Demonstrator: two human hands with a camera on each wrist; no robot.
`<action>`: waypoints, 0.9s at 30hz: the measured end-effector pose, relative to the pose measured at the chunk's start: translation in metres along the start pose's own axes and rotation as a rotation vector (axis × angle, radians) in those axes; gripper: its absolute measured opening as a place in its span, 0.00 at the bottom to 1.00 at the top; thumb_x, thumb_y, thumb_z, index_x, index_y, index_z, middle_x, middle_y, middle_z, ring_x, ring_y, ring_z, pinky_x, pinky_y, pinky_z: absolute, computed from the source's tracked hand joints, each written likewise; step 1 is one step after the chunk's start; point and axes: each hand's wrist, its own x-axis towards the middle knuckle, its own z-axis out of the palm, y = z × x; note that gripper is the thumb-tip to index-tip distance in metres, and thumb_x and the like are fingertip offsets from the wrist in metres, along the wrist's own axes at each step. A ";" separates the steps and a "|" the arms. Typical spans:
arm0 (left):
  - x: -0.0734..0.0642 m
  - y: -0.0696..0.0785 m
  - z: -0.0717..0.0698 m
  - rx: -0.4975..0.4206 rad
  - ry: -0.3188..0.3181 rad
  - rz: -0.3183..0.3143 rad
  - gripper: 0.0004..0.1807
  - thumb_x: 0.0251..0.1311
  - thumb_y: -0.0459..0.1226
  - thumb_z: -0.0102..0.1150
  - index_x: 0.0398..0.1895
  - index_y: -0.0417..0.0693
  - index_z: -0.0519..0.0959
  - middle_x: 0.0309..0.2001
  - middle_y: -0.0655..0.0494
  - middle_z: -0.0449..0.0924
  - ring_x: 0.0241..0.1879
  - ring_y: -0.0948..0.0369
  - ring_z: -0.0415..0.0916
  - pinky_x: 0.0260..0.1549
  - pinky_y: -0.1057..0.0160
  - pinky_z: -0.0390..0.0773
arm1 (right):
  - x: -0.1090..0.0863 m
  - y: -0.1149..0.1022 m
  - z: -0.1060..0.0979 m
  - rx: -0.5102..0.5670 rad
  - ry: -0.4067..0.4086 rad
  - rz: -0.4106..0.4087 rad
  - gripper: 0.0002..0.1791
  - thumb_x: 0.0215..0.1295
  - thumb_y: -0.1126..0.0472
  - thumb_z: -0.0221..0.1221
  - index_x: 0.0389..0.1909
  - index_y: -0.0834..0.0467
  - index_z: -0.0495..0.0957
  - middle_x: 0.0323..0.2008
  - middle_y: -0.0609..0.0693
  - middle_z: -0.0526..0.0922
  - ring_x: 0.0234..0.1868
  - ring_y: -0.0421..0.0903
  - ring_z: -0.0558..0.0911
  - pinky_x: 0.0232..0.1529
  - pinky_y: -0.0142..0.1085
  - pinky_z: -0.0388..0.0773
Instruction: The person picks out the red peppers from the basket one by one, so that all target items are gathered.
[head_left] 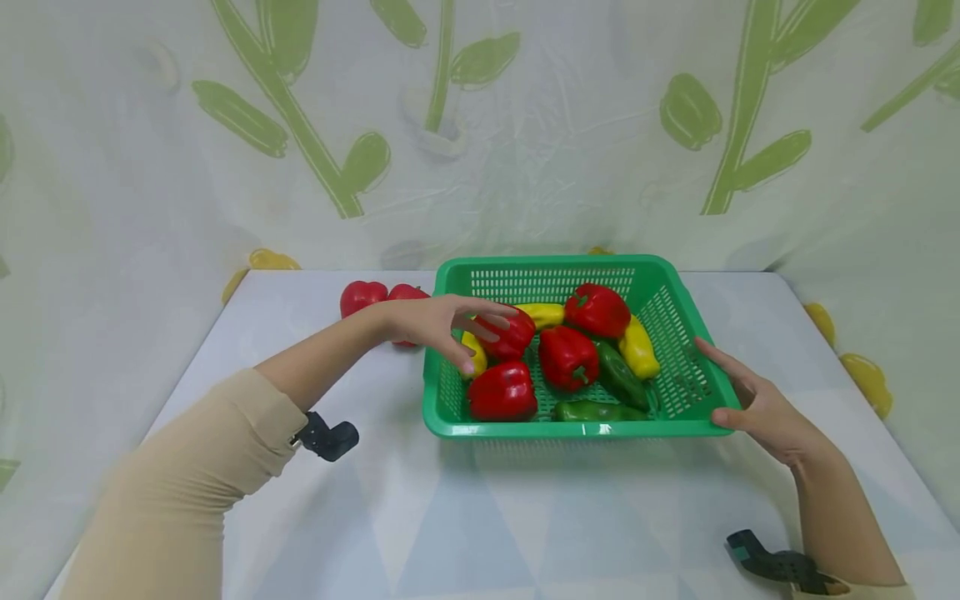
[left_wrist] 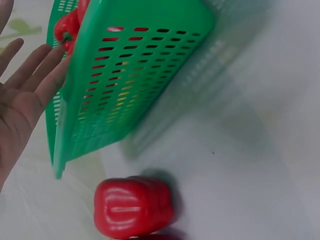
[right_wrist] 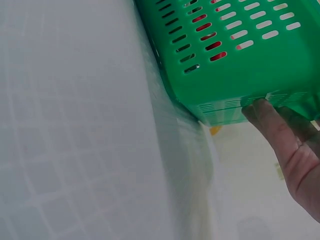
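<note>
A green plastic basket [head_left: 558, 429] holds red bell peppers [head_left: 567, 358], yellow peppers [head_left: 639, 348] and long green peppers [head_left: 598, 412]. My left hand [head_left: 427, 321] hovers over the basket's left side, fingers spread and nothing in them. Below its fingertips are a red bell pepper [head_left: 512, 335] and a yellow pepper [head_left: 473, 357]. In the left wrist view this hand [left_wrist: 25, 95] overlaps the basket's rim [left_wrist: 72, 95]. My right hand [head_left: 772, 412] holds the basket's front right corner, thumb at the front rim and fingers along the right side. The right wrist view shows its fingers [right_wrist: 270, 120] against the basket wall.
Left of the basket, red bell peppers [head_left: 363, 297] lie on the white table [head_left: 337, 517]; my left forearm partly covers them. One bell pepper [left_wrist: 132, 207] shows large in the left wrist view. A leaf-patterned curtain [head_left: 562, 150] hangs behind the table.
</note>
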 end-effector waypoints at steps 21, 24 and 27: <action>0.041 -0.005 0.021 0.249 -0.191 -0.138 0.48 0.46 0.41 0.71 0.72 0.53 0.57 0.66 0.57 0.62 0.65 0.57 0.58 0.46 0.62 0.79 | 0.000 0.000 -0.001 0.041 -0.020 -0.009 0.43 0.63 0.56 0.60 0.74 0.41 0.46 0.73 0.64 0.36 0.55 0.30 0.67 0.47 0.25 0.75; 0.046 -0.007 0.022 0.283 -0.205 -0.172 0.49 0.45 0.42 0.72 0.72 0.56 0.58 0.64 0.57 0.63 0.64 0.58 0.57 0.45 0.63 0.80 | 0.000 0.001 -0.002 0.040 -0.021 -0.005 0.43 0.63 0.55 0.60 0.74 0.41 0.46 0.73 0.64 0.36 0.55 0.30 0.67 0.47 0.25 0.75; 0.049 -0.009 0.024 0.305 -0.220 -0.203 0.48 0.44 0.43 0.72 0.71 0.58 0.60 0.62 0.57 0.63 0.63 0.59 0.57 0.44 0.63 0.80 | 0.000 0.001 -0.002 0.037 -0.019 -0.001 0.43 0.63 0.55 0.60 0.74 0.40 0.46 0.73 0.64 0.36 0.55 0.31 0.67 0.47 0.25 0.75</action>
